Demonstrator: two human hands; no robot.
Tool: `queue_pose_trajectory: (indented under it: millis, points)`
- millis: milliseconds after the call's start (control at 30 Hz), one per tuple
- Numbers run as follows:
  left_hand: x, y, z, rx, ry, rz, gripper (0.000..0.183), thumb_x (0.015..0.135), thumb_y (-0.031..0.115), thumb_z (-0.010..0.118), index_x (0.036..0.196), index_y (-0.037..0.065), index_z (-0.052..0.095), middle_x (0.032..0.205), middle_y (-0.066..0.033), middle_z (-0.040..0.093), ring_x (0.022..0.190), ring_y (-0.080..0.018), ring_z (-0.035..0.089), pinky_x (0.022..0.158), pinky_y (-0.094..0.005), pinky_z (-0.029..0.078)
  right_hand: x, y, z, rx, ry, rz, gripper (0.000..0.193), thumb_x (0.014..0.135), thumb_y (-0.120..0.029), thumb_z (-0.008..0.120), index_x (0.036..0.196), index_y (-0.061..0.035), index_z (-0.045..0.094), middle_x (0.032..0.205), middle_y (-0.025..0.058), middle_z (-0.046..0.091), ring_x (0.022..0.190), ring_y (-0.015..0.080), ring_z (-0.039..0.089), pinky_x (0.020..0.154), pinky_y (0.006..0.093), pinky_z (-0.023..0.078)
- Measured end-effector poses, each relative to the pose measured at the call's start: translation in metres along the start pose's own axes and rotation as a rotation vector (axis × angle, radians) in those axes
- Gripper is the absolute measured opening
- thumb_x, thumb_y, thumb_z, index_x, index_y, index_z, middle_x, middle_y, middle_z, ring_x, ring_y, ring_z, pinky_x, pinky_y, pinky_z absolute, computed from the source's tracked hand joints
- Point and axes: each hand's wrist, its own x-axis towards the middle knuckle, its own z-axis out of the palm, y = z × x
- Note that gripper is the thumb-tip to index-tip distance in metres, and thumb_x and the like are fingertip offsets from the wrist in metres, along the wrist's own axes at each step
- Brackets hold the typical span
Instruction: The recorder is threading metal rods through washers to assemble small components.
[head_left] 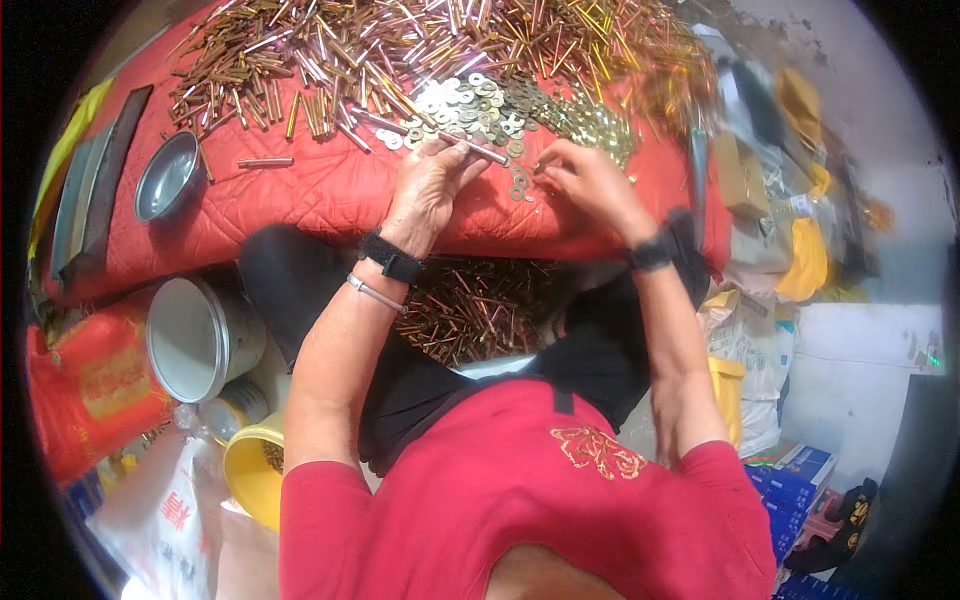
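Observation:
My left hand (424, 196) is closed around a metal tube (478, 149) that looks like an anchor bolt sleeve. Its free end points to the right, toward my right hand (592, 184). That hand's fingertips are pinched together a short way from the tube, and whatever they hold is too small to make out. Beyond both hands lies a heap of flat washers (462, 104), with a few loose washers (519, 184) between them. Small shiny brass-coloured pieces (598, 132), perhaps nuts, spread behind my right hand. A big pile of similar tubes (400, 45) covers the far side.
Red quilted cloth (330, 205) covers the work surface. A metal bowl (168, 178) and a single tube (265, 162) lie at left. More tubes or bolts (475, 315) fill a container between my legs. Buckets (188, 338) and bags (165, 510) stand at left; boxes (790, 490) at right.

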Motion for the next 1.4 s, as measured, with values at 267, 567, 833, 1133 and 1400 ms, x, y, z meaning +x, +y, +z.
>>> queue_pose_trajectory:
  millis: [267, 567, 833, 1133, 1400]
  points:
    - [-0.002, -0.003, 0.0, -0.029, -0.004, 0.058, 0.012, 0.087, -0.001, 0.057, 0.098, -0.007, 0.056, 0.098, -0.0145, 0.062, 0.093, -0.0264, 0.064, 0.087, -0.0413, 0.055, -0.016, -0.042, 0.024, 0.363, 0.251, -0.01, 0.018, 0.088, -0.013, 0.062, 0.105, -0.0063, 0.066, 0.08, 0.0021, 0.068, 0.066, 0.0046, 0.058, 0.06, 0.0214, 0.046]
    - [-0.006, -0.003, 0.003, -0.002, -0.012, 0.064, 0.012, 0.087, 0.0, 0.059, 0.097, -0.005, 0.057, 0.095, -0.0107, 0.062, 0.089, -0.0222, 0.063, 0.083, -0.0386, 0.057, -0.012, -0.047, 0.03, 0.289, 0.272, -0.027, 0.016, 0.087, -0.011, 0.062, 0.1, -0.002, 0.064, 0.084, 0.0072, 0.066, 0.072, 0.0146, 0.063, 0.065, 0.0275, 0.049]
    - [-0.019, -0.029, 0.012, 0.076, -0.016, -0.18, 0.016, 0.087, 0.009, 0.063, 0.102, 0.005, 0.058, 0.093, -0.0042, 0.063, 0.088, -0.0142, 0.061, 0.079, -0.0311, 0.054, 0.012, -0.051, 0.07, 0.558, 0.644, -0.101, 0.019, 0.094, -0.02, 0.055, 0.098, -0.0029, 0.06, 0.092, 0.0088, 0.058, 0.081, 0.0179, 0.058, 0.074, 0.0299, 0.048]
    - [-0.004, 0.005, -0.003, -0.108, 0.127, -0.138, 0.021, 0.091, 0.019, 0.058, 0.098, 0.001, 0.062, 0.065, 0.0023, 0.05, 0.045, -0.0021, 0.033, 0.038, -0.0177, 0.025, 0.035, 0.05, 0.01, -0.315, 0.54, -0.131, 0.005, 0.079, -0.007, 0.062, 0.083, -0.0039, 0.06, 0.083, 0.0145, 0.059, 0.079, 0.0336, 0.06, 0.07, 0.041, 0.049]
    - [-0.007, 0.005, 0.005, 0.023, 0.144, -0.127, 0.018, 0.088, 0.019, 0.063, 0.095, 0.002, 0.063, 0.064, 0.0027, 0.05, 0.043, -0.0013, 0.031, 0.036, -0.0166, 0.022, 0.054, 0.056, 0.018, -0.662, 0.522, -0.176, 0.006, 0.078, -0.006, 0.055, 0.082, -0.0039, 0.051, 0.084, 0.0149, 0.053, 0.084, 0.0354, 0.056, 0.07, 0.046, 0.047]
